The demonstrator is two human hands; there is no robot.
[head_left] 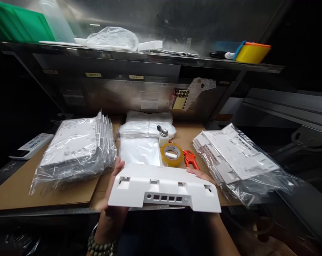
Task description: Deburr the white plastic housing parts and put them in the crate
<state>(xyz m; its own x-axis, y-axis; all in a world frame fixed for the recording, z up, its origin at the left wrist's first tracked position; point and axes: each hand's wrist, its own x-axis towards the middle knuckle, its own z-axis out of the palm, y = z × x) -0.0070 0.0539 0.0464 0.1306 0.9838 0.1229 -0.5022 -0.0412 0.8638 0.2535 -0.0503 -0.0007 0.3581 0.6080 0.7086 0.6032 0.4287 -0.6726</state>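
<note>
Between both hands I hold a white plastic router housing [164, 179], its edge with a row of port cutouts facing me. My left hand [111, 188] grips its left end, thumb up along the side. Fingers of my right hand [200, 174] rest on the far right edge; the rest of that hand is hidden behind the housing. Just beyond it lie a stack of clear plastic bags [139, 151], a roll of yellowish tape [172, 154] and an orange-red hand tool [190, 159]. A small white pump bottle [164, 137] stands behind the tape.
Bagged white housings are piled on the left [72, 145] and right [238, 156] of the cardboard-covered bench [70, 197]. A white handheld device [31, 145] lies at far left. Overhead, a metal shelf [123, 57] carries a green bin [19, 25], plastic wrap and a yellow container [253, 52].
</note>
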